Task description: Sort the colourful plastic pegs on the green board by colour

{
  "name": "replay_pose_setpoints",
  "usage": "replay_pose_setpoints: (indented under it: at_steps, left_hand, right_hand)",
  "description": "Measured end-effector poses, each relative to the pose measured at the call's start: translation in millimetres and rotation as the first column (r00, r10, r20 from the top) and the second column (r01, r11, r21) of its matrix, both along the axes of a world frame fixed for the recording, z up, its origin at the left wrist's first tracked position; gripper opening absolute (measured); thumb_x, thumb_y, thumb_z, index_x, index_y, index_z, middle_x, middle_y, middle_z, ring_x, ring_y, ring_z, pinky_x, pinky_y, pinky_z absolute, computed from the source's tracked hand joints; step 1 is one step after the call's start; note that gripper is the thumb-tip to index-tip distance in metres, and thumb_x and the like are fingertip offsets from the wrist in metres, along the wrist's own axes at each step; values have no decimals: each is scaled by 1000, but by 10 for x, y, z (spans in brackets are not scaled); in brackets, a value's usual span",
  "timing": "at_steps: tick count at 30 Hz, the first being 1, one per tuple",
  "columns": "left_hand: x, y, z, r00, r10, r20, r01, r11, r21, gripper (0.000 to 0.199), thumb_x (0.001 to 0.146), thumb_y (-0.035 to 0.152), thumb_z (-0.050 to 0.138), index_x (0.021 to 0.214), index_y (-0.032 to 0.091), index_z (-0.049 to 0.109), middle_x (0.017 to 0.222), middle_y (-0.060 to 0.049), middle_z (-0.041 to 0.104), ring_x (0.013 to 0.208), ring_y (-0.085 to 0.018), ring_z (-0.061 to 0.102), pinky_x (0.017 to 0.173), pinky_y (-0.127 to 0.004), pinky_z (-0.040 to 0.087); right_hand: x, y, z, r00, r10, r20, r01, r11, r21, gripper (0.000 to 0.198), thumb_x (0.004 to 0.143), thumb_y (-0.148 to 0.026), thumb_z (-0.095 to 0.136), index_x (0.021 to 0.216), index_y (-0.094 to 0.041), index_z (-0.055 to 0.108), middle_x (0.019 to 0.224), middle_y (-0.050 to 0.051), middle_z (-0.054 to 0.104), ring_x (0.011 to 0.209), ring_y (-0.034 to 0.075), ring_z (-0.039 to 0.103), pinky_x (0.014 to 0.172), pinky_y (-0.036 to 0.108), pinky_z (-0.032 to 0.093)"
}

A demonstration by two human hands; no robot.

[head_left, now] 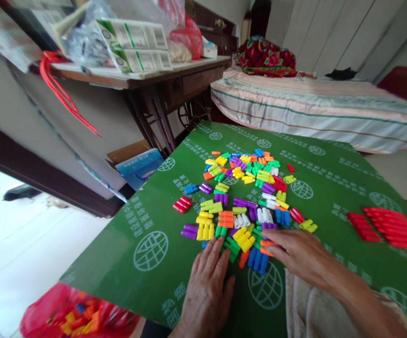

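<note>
Small, tube-shaped plastic pieces in many colours, joined side by side in short groups, lie in a loose heap on a green board (112,263). My left hand (208,281) lies palm down at the heap's near edge, fingers stretched out, fingertips beside green pieces (232,248). On the right side of the heap, my right hand (298,251) reaches in with its fingers extended, by orange pieces (267,244) and a purple group (269,226). Whether it grips any of them is partly hidden. Blue pieces (258,260) lie just left of it.
Red pieces (395,227) are lined up in rows on the board's right. A red bag (115,321) holding more pieces sits below the near left edge. Behind are a table (189,70) with boxes (136,44), a blue carton (138,169) and a bed (316,103).
</note>
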State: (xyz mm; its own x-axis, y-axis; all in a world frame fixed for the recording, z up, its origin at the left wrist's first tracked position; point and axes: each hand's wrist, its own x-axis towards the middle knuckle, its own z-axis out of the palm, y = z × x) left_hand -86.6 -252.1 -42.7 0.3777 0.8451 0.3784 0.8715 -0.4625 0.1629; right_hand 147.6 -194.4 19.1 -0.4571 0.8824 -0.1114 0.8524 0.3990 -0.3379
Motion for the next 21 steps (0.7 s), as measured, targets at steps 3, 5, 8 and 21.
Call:
replay_pose_setpoints:
  at_steps: [3, 5, 8, 21]
  left_hand:
    - [-5, 11, -24, 1000, -1, -29, 1, 1000, 16, 45, 82, 19, 51, 127, 16, 50, 141, -11, 47, 131, -26, 41, 97, -44, 49]
    - [-14, 21, -43, 999, -8, -40, 9, 999, 30, 46, 82, 20, 51, 128, 16, 49, 141, -11, 47, 132, -26, 41, 97, -44, 49]
    - [-27, 43, -65, 999, -16, -48, 19, 998, 60, 46, 83, 22, 52, 128, 16, 49, 140, -11, 48, 131, -26, 42, 96, -43, 50]
    - [-93, 132, -168, 996, -41, -77, 54, 985, 166, 49, 84, 33, 54, 129, 17, 47, 135, -11, 53, 128, -26, 45, 92, -39, 50]
  right_hand:
    - [-119, -103, -6, 998, 57, 34, -55, 998, -43, 18, 92, -27, 44, 97, -26, 61, 89, 1, 71, 82, 19, 65, 67, 27, 41]
    - [-194, -174, -7, 996, 76, 53, -72, 995, -67, 15, 92, -25, 44, 93, -26, 59, 86, 0, 70, 82, 19, 65, 68, 28, 40]
    - [-260, -277, -27, 994, 78, 73, -71, 994, -86, 11, 90, -22, 46, 93, -25, 57, 85, 0, 69, 80, 19, 65, 66, 28, 39]
    - [112, -410, -166, 988, -150, -45, 151, 989, 11, 23, 92, -25, 43, 107, -27, 61, 92, 1, 72, 79, 17, 67, 68, 26, 42]
